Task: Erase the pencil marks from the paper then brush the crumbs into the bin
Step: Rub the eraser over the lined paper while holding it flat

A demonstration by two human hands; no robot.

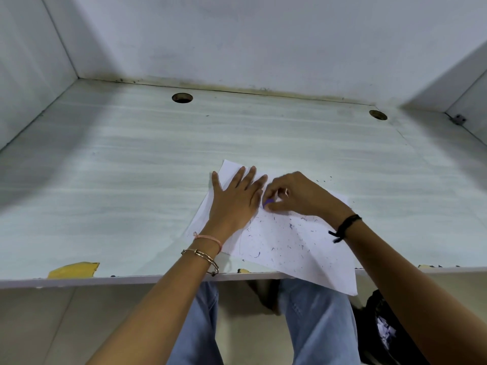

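A white sheet of paper (pixel 284 246) lies skewed on the desk, its near corner hanging over the front edge. Dark eraser crumbs (pixel 279 241) are scattered across its middle and on the desk beyond it. My left hand (pixel 234 201) presses flat on the paper's left part with fingers spread. My right hand (pixel 292 196) pinches a small purple eraser (pixel 268 202) against the paper, right beside my left fingers. A black bin (pixel 382 330) with crumpled paper inside stands on the floor under the desk's right side.
The pale wood-grain desk (pixel 131 180) has white partition walls on three sides. Two round cable holes (pixel 182 98) (pixel 378 115) sit near the back. Yellow tape (pixel 73 270) sticks at the front edge. My legs in blue jeans (pixel 316 325) are below.
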